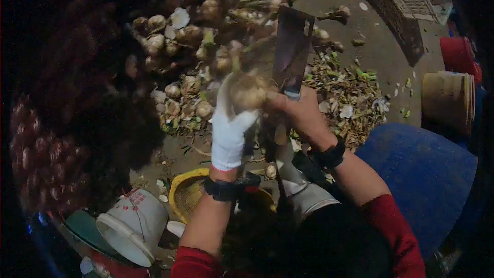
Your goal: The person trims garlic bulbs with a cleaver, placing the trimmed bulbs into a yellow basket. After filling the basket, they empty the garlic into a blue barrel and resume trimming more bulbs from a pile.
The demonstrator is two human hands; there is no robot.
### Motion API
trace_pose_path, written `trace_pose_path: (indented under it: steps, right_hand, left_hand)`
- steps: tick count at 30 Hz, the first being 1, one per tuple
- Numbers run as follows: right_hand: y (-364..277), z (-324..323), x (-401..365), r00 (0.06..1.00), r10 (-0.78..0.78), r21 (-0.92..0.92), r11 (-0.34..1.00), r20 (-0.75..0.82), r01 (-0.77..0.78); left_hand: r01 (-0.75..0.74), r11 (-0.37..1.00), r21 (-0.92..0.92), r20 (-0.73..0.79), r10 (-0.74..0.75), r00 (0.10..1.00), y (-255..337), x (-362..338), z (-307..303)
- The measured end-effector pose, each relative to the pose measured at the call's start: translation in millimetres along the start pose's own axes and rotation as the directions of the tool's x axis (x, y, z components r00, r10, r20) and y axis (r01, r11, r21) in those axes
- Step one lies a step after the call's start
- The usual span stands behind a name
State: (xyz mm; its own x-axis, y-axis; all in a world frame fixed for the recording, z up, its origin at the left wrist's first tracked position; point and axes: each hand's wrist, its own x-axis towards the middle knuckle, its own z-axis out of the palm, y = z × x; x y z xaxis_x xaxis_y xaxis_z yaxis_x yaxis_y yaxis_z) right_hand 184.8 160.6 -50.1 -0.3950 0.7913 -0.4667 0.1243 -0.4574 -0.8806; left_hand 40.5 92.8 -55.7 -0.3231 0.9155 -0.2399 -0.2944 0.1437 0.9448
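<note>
Red sleeves [193,263] nearest us, both forearms reaching up and forward, black bands at the wrists. Where's the trouble? On the left, a slack grip could drop the garlic bulb [249,91] towards the yellow basket [180,188] below the gloved fingers [225,99]. On the right, the bigger worry: the cleaver [292,51] stands hard by those fingertips, and I'd say one skid off papery skin sends the edge into the glove.

Now the poses. The left hand [229,128], in a white glove, has its wrist cocked back and its fingers clamped round the bulb, held up between the two hands. The right hand [301,113] is bare, fingers wrapped tight on the cleaver's handle, blade upright just beyond the bulb. The garlic pile [195,46] lies beyond the left fingers, with trimmings [350,92] on the floor out past the right ones.
</note>
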Motion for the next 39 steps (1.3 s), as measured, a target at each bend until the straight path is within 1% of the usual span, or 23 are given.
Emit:
trace_pose_path:
  steps: [5,7,8,9,11,12,13,18,19,20,21,22,23,25,28,29,30,31,32,33,35,37,39]
  right_hand:
    - [-3.6,15.0,-12.3,0.97,-0.182,-0.269,0.938,0.159,0.22]
    - [-10.5,18.1,-14.5,0.79,-0.488,-0.499,0.613,0.372,0.613]
    - [-16.1,20.8,-17.2,0.721,-0.505,-0.529,0.491,0.475,0.692]
    - [-18.8,24.9,-19.0,0.718,-0.506,-0.523,0.492,0.478,0.696]
    - [-21.1,32.0,-23.5,0.66,-0.473,-0.568,0.343,0.584,0.749]
    - [-23.2,34.3,-25.2,0.659,-0.472,-0.565,0.346,0.586,0.749]
    - [-25.4,36.0,-26.3,0.653,-0.442,-0.585,0.301,0.615,0.754]
    - [-25.0,42.3,-23.1,0.621,-0.435,-0.587,0.227,0.652,0.777]
    - [-20.7,42.2,-21.2,0.61,-0.45,-0.59,0.204,0.653,0.781]
    - [-15.9,41.0,-18.1,0.598,-0.466,-0.593,0.179,0.652,0.785]
    - [-9.4,38.4,-12.0,0.597,-0.466,-0.592,0.178,0.653,0.786]
    - [-1.1,34.7,-4.5,0.571,-0.503,-0.58,0.159,0.649,0.799]
    - [5.9,31.2,-0.4,0.547,-0.539,-0.571,0.142,0.64,0.809]
    - [10.3,26.1,5.8,0.558,-0.533,-0.568,0.166,0.636,0.806]
    - [23.6,23.1,10.8,0.565,-0.538,-0.569,0.182,0.625,0.802]
    - [31.3,20.8,13.3,0.564,-0.547,-0.574,0.176,0.619,0.8]
    - [42.7,8.1,24.9,0.744,-0.421,-0.737,0.221,0.518,0.639]
    - [50.1,-12.7,37.7,0.885,-0.289,-0.87,0.234,0.364,0.434]
    - [33.1,-28.0,35.9,0.84,-0.422,-0.771,0.386,0.341,0.507]
    - [22.0,-18.1,33.3,0.828,-0.42,-0.757,0.379,0.37,0.531]
    - [5.6,-2.1,11.9,0.77,-0.509,-0.585,0.512,0.383,0.629]
    - [6.7,18.6,1.1,0.796,-0.46,-0.676,0.441,0.394,0.59]
    - [-3.2,32.4,-10.9,0.834,-0.45,-0.56,0.621,0.319,0.549]
  left_hand:
    - [0.007,1.0,0.003,0.016,-0.007,1.0,10.2,-22.3,-24.8]
    - [0.01,0.993,0.121,0.024,-0.013,1.0,16.7,-27.6,-36.7]
    - [-0.094,0.945,0.313,0.139,0.052,0.989,20.0,-31.5,-46.5]
    - [-0.093,0.944,0.317,0.134,0.053,0.99,19.4,-36.0,-49.5]
    - [-0.116,0.804,0.583,0.068,0.094,0.993,6.8,-48.2,-56.8]
    - [-0.023,0.688,0.725,0.112,-0.085,0.99,-22.5,-56.7,-83.7]
    - [-0.021,0.688,0.726,0.11,-0.086,0.99,-48.8,-63.2,-97.4]
    - [-0.443,0.33,0.834,0.4,0.191,0.896,-136.1,-87.8,-138.3]
    - [-0.285,0.597,0.75,0.224,0.177,0.958,-87.6,-81.6,-113.9]
    - [-0.151,0.844,0.514,0.032,0.157,0.987,-36.6,-74.7,-88.1]
    - [-0.094,0.97,0.225,-0.154,0.131,0.979,14.4,-67.8,-62.4]
    - [-0.092,0.97,0.224,-0.154,0.128,0.98,31.7,-64.5,-60.2]
    - [0.017,0.922,0.387,-0.128,0.036,0.991,44.7,-62.8,-61.6]
    - [0.117,0.834,0.539,-0.12,-0.061,0.991,50.0,-60.1,-62.3]
    - [0.026,0.905,0.425,-0.103,0.02,0.994,51.7,-59.0,-58.0]
    - [-0.115,0.791,0.601,-0.029,0.165,0.986,55.5,-59.6,-58.1]
    - [-0.241,0.626,0.742,0.071,0.283,0.956,57.3,-63.4,-58.7]
    - [0.066,0.951,0.3,-0.161,-0.018,0.987,53.0,-77.9,-54.7]
    - [-0.047,0.894,0.447,-0.083,0.094,0.992,62.2,-79.6,-47.5]
    - [-0.168,0.797,0.58,-0.014,0.217,0.976,73.1,-76.4,-43.7]
    - [0.059,0.888,0.456,-0.18,0.028,0.983,56.8,-59.1,-57.6]
    - [-0.012,0.81,0.587,-0.112,0.095,0.989,51.4,-52.6,-60.4]
    - [0.021,0.872,0.489,-0.112,0.039,0.993,58.3,-49.9,-57.7]
